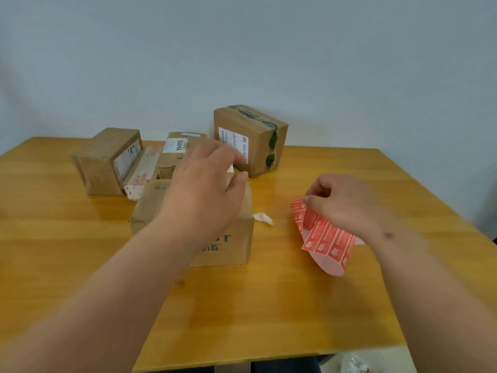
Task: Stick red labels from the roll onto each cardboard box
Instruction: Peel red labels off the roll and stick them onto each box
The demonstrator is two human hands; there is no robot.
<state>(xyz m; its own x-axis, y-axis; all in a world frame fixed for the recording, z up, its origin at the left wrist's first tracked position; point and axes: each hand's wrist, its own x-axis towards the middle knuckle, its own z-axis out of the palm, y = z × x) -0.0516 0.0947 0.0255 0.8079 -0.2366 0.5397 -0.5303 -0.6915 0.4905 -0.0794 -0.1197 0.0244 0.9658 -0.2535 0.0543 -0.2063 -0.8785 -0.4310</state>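
Pinching the glossy red label roll (pixel 322 238) near the bench's (pixel 80 251) right edge, the right hand (pixel 347 203) is curling; the left hand (pixel 201 189), fingers relaxed, is resting over a matte cardboard box (pixel 228 246) mid-bench.

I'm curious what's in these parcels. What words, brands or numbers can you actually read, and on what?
"BAHA": white label on the small middle box at the back.
A large green "T", then blurred green characters: front of the near box; the left arm hides the rest.
Too small to read: the white shipping label with a square code on the far right box.
Blurred: the red labels with white print, and the labels on the left box.
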